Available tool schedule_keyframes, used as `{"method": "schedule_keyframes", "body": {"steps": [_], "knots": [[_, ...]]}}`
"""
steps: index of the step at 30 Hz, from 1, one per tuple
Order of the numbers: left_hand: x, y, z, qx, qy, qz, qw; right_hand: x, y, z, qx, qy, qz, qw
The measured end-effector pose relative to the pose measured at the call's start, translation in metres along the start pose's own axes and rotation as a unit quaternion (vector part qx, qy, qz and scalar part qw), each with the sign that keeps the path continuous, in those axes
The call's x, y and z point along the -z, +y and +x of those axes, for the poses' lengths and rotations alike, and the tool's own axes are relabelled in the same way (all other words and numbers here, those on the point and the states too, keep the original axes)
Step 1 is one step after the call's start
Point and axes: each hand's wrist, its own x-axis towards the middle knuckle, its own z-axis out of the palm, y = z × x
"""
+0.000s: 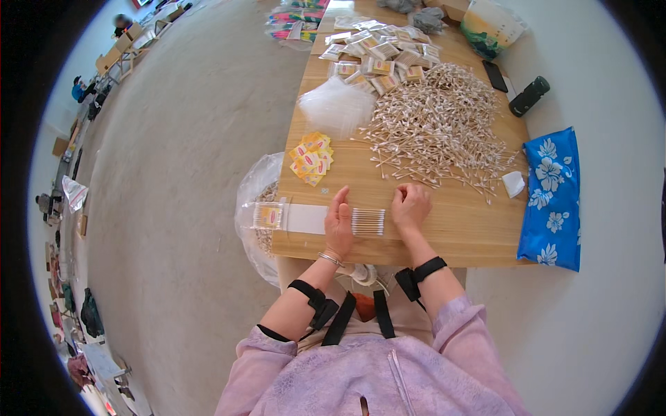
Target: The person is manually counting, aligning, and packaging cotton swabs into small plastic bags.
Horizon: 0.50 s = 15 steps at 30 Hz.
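While hands [338,225] [411,206] flank them, slim swabs [368,222] lie parallel on wooden table [472,232].

The wooden table [468,225] here stands beside a plain white wall [614,173]. I see bare grey floor [180,139] (faintly marked in places) stretching across to another pale wall [82,52], cardboard boxes [107,61] along it. Brightness glints off the table's far end.

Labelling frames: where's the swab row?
Head view, near centre: the swab row lies on the wooden table near its front edge, between the left hand and the right hand.
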Motion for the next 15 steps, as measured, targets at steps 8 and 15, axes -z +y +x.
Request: {"method": "schedule_keyframes", "body": {"steps": [8,15], "knots": [[0.003,0.000,0.003,0.032,0.005,-0.057,0.998,0.018,-0.019,-0.022,0.190,-0.142,0.065,0.969],[0.003,-0.004,0.004,0.061,-0.003,-0.105,0.993,0.009,-0.008,-0.045,0.043,-0.091,0.393,0.914]]}}
